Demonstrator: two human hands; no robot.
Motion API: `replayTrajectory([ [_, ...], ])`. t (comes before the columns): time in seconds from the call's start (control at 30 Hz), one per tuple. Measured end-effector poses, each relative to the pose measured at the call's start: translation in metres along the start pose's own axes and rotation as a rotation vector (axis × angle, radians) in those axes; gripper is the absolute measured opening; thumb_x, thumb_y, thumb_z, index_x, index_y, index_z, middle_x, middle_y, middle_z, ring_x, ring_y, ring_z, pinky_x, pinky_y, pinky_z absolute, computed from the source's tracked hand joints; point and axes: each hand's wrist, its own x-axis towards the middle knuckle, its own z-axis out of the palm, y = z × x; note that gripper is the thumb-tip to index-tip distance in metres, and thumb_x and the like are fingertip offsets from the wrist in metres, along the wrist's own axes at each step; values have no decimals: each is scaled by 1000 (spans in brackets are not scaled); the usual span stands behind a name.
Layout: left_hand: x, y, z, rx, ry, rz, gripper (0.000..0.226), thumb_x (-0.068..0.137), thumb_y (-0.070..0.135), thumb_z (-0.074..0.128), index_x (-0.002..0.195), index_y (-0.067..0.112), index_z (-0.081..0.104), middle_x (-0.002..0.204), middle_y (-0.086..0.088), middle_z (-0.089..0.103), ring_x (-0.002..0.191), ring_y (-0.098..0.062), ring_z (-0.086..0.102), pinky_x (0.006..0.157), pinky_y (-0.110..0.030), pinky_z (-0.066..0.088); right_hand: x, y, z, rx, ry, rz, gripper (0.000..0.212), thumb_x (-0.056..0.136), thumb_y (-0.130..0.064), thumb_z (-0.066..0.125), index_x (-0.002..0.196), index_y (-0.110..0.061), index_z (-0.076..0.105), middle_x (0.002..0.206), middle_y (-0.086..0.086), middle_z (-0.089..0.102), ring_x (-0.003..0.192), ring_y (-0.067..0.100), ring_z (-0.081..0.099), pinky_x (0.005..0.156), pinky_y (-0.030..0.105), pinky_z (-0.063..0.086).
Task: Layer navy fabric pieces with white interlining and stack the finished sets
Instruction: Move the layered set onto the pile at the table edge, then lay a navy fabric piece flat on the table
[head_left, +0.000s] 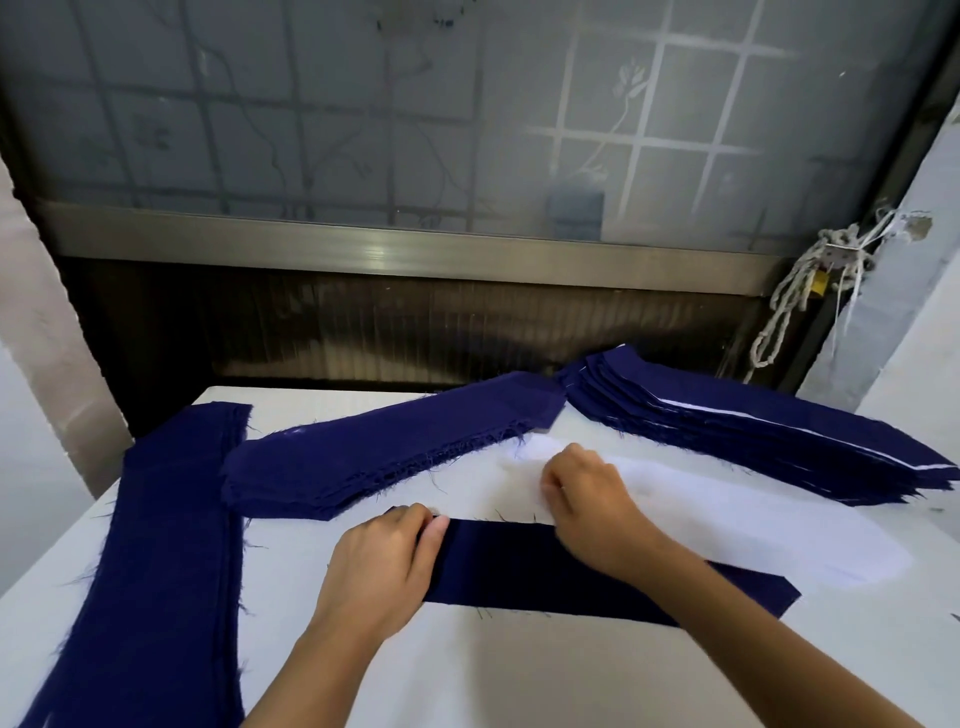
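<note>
Roughly midway, I'd judge: many sets stacked, more navy waiting.
Left hand (384, 561) pinches the navy piece (545, 571) flat on the desk (493, 670); right hand (582, 493) pinches white interlining (727, 514) just behind it. The finished stack (753, 441) lies far right and the navy pile (389, 452) sits untouched.

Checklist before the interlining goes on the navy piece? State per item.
1. Navy piece flat on table: ok.
2. Left hand holds its left end: ok.
3. Right hand pinches white interlining: ok.
4. Single sheet picked: cannot tell.
5. Interlining laid over navy piece: not ok, lies mostly behind it.
6. Finished stack clear of the work spot: ok.
</note>
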Motion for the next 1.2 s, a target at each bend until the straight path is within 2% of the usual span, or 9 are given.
replayTrajectory([
  [0.17, -3, -5, -4, -142, -37, 30, 67, 95, 58, 5, 68, 19, 52, 66, 7, 55, 61, -13, 50, 59, -36, 43, -26, -54, 44, -171, -99, -103, 22, 82, -9, 44, 103, -10, 51, 109, 7, 46, 99, 27, 43, 81, 32, 28],
  [0.3, -3, -6, -3, -97, -42, 8, 59, 96, 61, 18, 71, 25, 57, 64, 11, 57, 62, -10, 54, 59, -28, 43, -30, -68, 65, -215, -63, -137, 17, 94, -18, 42, 105, -13, 52, 106, 7, 56, 100, 26, 50, 87, 34, 32],
  [0.4, -2, -5, 1, -47, -26, -1, 39, 95, 45, 45, 64, 21, 43, 58, 7, 50, 55, -16, 48, 51, -29, 35, -23, -66, 61, -258, -22, -153, 10, 72, -17, 68, 75, -15, 59, 70, 2, 62, 66, 20, 58, 64, 30, 38],
  [0.47, -2, -5, 3, -22, -21, 11, 33, 95, 36, 49, 66, 22, 41, 58, 7, 49, 53, -17, 46, 49, -31, 33, -19, -62, 59, -197, 50, -145, 16, 64, -12, 67, 60, -17, 52, 52, -1, 54, 48, 17, 49, 54, 25, 28],
  [0.57, -2, -4, -2, -63, 68, 32, 24, 98, 32, 52, 74, 29, 51, 56, 17, 43, 51, -11, 40, 46, -20, 27, -14, -46, 60, -68, 84, -161, 8, 85, -12, 45, 80, -17, 50, 77, -1, 55, 70, 17, 44, 69, 27, 29],
  [0.73, -3, -3, -7, -166, 204, 47, 23, 94, 33, 44, 85, 26, 64, 55, 14, 45, 49, -10, 38, 43, -27, 36, -15, -39, 64, 211, -27, -178, 52, 80, -19, 37, 132, -24, 40, 118, -10, 53, 110, 10, 42, 101, 27, 25],
  [0.9, -4, -5, -7, -243, 288, 43, 26, 97, 38, 47, 83, 25, 64, 55, 18, 42, 49, -8, 40, 47, -19, 33, -14, -10, 55, 172, 31, -87, 64, 80, -14, 51, 140, -26, 35, 137, -13, 43, 127, 4, 29, 109, 25, 17],
  [1.07, -3, -2, -4, -314, 445, 71, 26, 96, 28, 53, 82, 13, 68, 65, 7, 57, 54, -18, 52, 47, -39, 43, -16, 6, 49, 111, -38, -65, 41, 82, -21, 54, 122, -27, 56, 112, -6, 60, 111, 11, 45, 103, 22, 18],
  [1.2, -6, -1, -9, -390, 452, -65, 22, 95, 33, 61, 81, 17, 67, 69, 10, 60, 60, -17, 56, 54, -33, 42, -26, 26, 37, -16, 17, -51, 26, 85, -21, 58, 110, -23, 66, 103, -6, 66, 98, 15, 50, 91, 23, 20],
])
